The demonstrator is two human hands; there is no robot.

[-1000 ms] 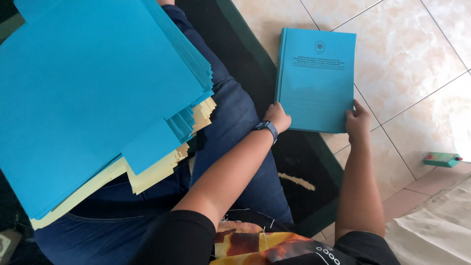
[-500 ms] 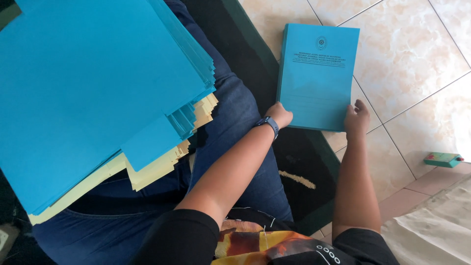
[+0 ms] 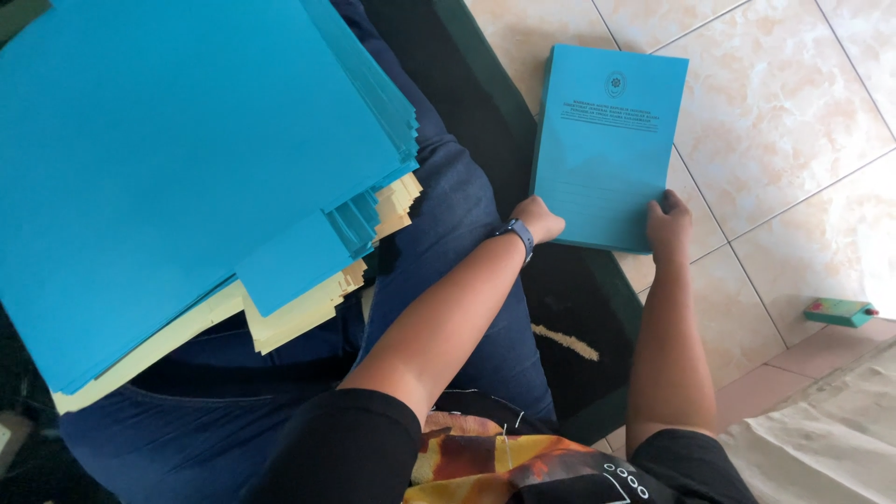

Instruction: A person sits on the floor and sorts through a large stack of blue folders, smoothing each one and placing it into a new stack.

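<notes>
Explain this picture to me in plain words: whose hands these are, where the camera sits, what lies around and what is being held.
There is no machine here. The camera is worn on a person's head and looks down at their own two bare arms. The person sits with legs in blue jeans. On the lap rests a big stack of blue sheets, with pale yellow sheets fanning out beneath it. Both hands reach down to a thick blue booklet that lies on the tiled floor. The left hand, with a dark watch on its wrist, grips the near left corner; the right hand grips the near right corner. A small green box lies on the floor to the right.
</notes>
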